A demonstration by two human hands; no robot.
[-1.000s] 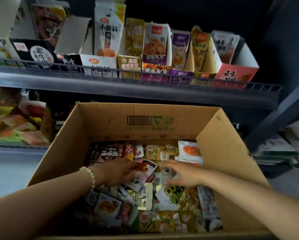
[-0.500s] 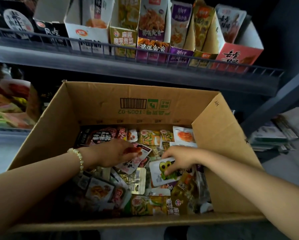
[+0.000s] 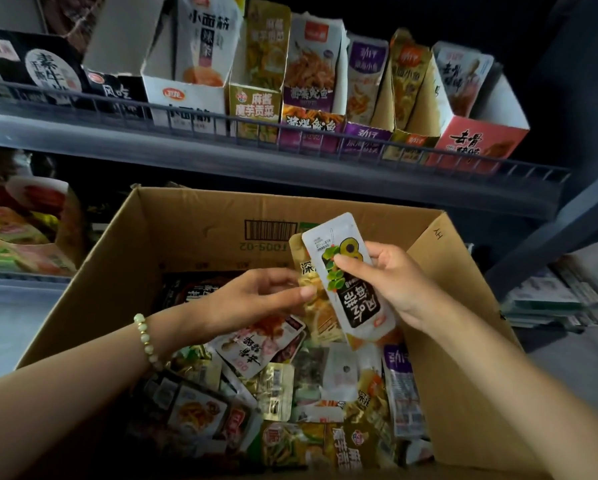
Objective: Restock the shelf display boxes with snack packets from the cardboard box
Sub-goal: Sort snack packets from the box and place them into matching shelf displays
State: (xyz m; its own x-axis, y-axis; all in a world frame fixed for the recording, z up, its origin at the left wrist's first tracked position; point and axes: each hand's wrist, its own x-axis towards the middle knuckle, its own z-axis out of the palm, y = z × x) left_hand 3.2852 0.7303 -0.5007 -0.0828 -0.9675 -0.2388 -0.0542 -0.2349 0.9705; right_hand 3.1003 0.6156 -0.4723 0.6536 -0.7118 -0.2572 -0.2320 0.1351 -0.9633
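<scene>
Holding white packet (image 3: 346, 282) upright over the cardboard box (image 3: 193, 230): right hand (image 3: 398, 285) grip curled round it, thumb on front. Left hand (image 3: 256, 296) grip pinches yellow packet (image 3: 320, 315) just behind. Display boxes (image 3: 256, 109) on shelf above.

both forearms enter from the bottom edge and converge at centre. left hand (image 3: 252, 301): palm turned inward, thumb and forefinger pinch the edge of a yellow packet (image 3: 320, 313); bead bracelet (image 3: 145, 336) on the wrist. right hand (image 3: 394, 285): thumb across the front of a white packet (image 3: 332, 237), fingers curled behind it. hands nearly touch.
</scene>
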